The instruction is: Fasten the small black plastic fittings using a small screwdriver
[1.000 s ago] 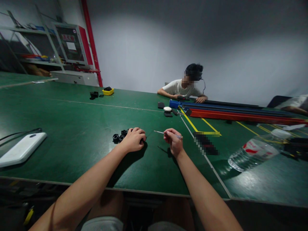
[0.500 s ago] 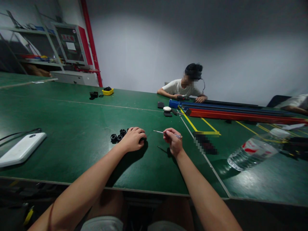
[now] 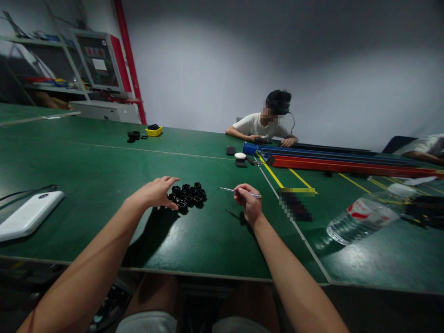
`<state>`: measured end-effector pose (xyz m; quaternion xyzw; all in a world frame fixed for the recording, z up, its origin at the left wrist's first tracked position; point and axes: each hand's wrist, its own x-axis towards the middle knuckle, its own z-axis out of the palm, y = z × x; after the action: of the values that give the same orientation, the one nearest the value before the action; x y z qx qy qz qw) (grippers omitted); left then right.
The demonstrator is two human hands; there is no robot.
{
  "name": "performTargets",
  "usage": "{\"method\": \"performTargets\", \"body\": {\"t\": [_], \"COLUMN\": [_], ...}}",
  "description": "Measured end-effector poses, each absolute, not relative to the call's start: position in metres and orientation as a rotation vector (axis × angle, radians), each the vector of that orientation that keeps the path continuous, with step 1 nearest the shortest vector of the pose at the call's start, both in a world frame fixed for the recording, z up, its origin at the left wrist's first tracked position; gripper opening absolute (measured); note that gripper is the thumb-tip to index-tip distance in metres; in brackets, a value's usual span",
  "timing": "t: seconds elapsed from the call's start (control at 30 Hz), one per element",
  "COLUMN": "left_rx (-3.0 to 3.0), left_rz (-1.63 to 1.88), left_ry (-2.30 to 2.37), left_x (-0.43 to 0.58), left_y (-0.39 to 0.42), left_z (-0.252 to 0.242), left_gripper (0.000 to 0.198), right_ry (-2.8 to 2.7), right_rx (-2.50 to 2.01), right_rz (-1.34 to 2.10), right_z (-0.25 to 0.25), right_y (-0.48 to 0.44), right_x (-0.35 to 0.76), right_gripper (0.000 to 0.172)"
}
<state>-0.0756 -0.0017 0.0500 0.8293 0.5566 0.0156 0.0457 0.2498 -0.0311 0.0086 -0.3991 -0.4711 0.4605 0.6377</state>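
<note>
Several small black ring-like plastic parts (image 3: 189, 194) lie clustered on the green table (image 3: 208, 240) in front of me. At their left edge is my left hand (image 3: 157, 193), thumb and fingers spread apart; I see nothing held in it, though its fingertips are close to the nearest parts. My right hand (image 3: 248, 199), to the right of the cluster, is closed around a thin metal-shafted screwdriver (image 3: 227, 189). The shaft points left toward the parts, raised above the table with its shadow below.
A water bottle (image 3: 367, 215) lies tilted at right, near a pixelated dark object (image 3: 294, 204). A white power bank (image 3: 33, 215) with a cable lies left. Farther off are a yellow bin (image 3: 153, 132), red and blue rails (image 3: 329, 164) and a person (image 3: 260, 122) leaning on the table.
My left hand has moved left off the black parts and spread its fingers, uncovering the cluster. My right hand with the screwdriver has stayed nearly still.
</note>
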Motion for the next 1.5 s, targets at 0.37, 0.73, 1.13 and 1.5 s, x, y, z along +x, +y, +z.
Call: {"method": "performTargets", "body": {"t": [0.37, 0.73, 1.13, 1.5], "left_rx": [2.365, 2.395, 2.450, 2.650], "left_rz": [-0.224, -0.202, -0.173, 0.253], "left_ry": [1.897, 1.866, 1.949, 1.598], "left_x": [-0.084, -0.079, -0.079, -0.021], "left_y": [-0.005, -0.001, -0.003, -0.014], "left_z": [0.049, 0.049, 0.068, 0.081], "left_gripper": [0.059, 0.033, 0.039, 0.040], "right_ry": [-1.078, -1.088, -1.100, -1.052], "right_rx": [-0.939, -0.931, -0.944, -1.011], "right_rz": [1.054, 1.054, 1.033, 0.959], "right_z": [0.009, 0.008, 0.011, 0.010], "right_y": [-0.032, -0.031, -0.032, -0.029], "right_x": [0.250, 0.250, 0.248, 0.248], "right_gripper": [0.020, 0.020, 0.021, 0.021]}}
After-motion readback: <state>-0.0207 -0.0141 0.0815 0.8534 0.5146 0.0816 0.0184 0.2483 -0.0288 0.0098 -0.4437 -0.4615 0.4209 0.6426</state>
